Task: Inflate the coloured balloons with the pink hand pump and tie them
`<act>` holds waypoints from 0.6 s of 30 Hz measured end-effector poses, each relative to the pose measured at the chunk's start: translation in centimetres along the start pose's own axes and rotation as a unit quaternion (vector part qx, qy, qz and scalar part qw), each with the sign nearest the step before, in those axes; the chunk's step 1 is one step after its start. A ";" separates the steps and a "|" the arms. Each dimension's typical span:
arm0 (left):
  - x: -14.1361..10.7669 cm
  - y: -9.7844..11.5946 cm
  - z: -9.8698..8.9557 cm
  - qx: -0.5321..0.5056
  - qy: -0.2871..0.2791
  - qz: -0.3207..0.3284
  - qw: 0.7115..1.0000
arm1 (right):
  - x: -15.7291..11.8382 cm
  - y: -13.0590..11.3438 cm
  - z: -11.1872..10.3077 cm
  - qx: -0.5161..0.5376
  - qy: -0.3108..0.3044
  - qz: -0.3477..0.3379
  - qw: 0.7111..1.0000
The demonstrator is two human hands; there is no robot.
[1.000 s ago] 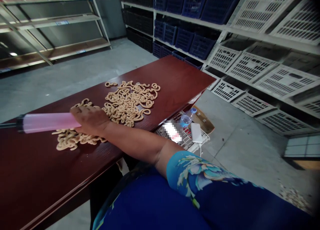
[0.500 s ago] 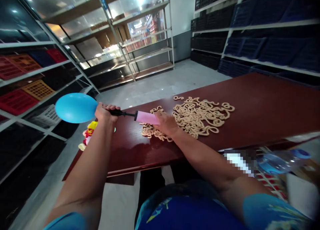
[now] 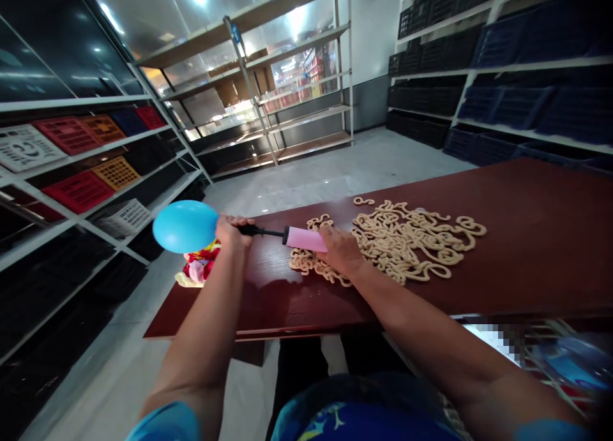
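A hand pump (image 3: 306,239) is held level above the table (image 3: 536,237), toward its left edge, with a blue balloon (image 3: 186,227) at its left end. The pink barrel (image 3: 306,239) looks like light, stiff plastic, probably smooth enough to slide in a damp palm; it calls for a full grip around the middle. The thin black rod (image 3: 272,232), showing between barrel and handle, would likely bend if pushed crookedly, so the black handle (image 3: 249,230) is the sounder place to hold. The balloon is taut, presumably almost weightless and easily burst by a nail or a sharp corner; its neck, concealed by the hand, seems the safest place to pinch.

The left hand (image 3: 232,231) is wrapped around the handle and lies against the balloon; whether its fingers also pin the neck cannot be told. The right hand (image 3: 341,249) grasps the barrel, covering its right end.

Beneath the barrel lies a small heap of tan looped strands (image 3: 325,272); a larger pile (image 3: 407,243) spreads rightward between the table's near and far edges. Beyond the left forearm, a red, yellow and pink bundle (image 3: 196,270) sits at the table's left edge. Past the far edge stand metal shelves (image 3: 306,117).
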State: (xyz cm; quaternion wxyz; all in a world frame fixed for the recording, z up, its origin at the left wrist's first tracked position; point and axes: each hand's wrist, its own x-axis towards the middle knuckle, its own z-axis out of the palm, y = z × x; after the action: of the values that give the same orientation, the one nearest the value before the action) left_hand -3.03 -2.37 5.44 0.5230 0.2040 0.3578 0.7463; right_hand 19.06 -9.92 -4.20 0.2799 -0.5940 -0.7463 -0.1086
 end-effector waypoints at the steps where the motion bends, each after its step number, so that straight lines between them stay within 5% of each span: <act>1: -0.8 -1.1 0.3 -0.022 -0.001 -0.016 1.000 | 0.0 -0.1 0.0 -0.002 0.000 -0.003 1.000; 4: -2.5 -3.4 1.0 -0.051 -0.010 -0.036 0.998 | -0.1 -0.3 -0.1 -0.002 0.003 -0.004 1.000; 7: -2.9 -3.0 1.4 -0.045 -0.015 -0.034 0.998 | 0.0 -0.4 -0.4 -0.002 0.006 -0.001 1.000; 15: 1.2 5.9 0.4 -0.019 0.022 0.024 0.999 | 0.4 -0.3 -0.5 0.007 0.019 0.006 1.000; 18: 2.0 6.9 -0.3 -0.027 0.041 0.032 0.998 | 0.3 -0.2 -0.1 0.011 0.019 0.004 1.000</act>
State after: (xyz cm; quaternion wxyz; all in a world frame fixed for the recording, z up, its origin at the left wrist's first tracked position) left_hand -8.35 -1.93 10.26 0.4887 0.1704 0.3521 0.7798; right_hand 18.82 -9.76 -3.88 0.3009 -0.5916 -0.7399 -0.1101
